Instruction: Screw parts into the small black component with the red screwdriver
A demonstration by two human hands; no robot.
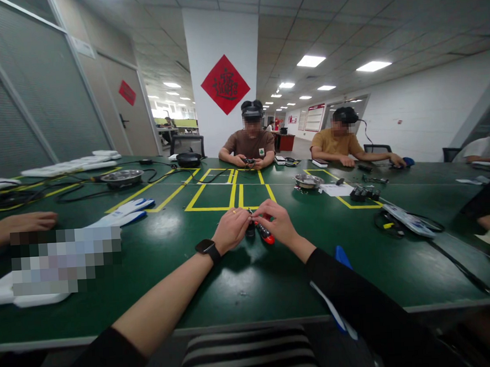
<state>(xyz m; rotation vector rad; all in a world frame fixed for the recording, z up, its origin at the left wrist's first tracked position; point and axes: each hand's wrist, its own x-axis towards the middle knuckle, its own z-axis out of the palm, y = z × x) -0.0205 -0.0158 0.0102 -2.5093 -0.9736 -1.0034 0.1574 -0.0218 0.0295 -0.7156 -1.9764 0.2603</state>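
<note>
My left hand (232,228), with a black watch (208,249) on its wrist, is closed at the middle of the green table (218,285). Its fingertips grip a small black part (250,231) whose kind I cannot make out. Meeting it from the right, my right hand (277,223) pinches at the top of that part with thumb and forefinger; whatever lies between those fingertips is too small to name. Just below the right fingers a red and black tool handle (266,235) rests at a slant, its far end hidden by the hands.
White and blue gloves (132,211) lie to the left, near another person's hand (27,225). Metal bowls (122,178) (307,181), cables and black parts (364,194) are spread about. A blue-handled item (342,258) lies by my right sleeve. Two people sit opposite.
</note>
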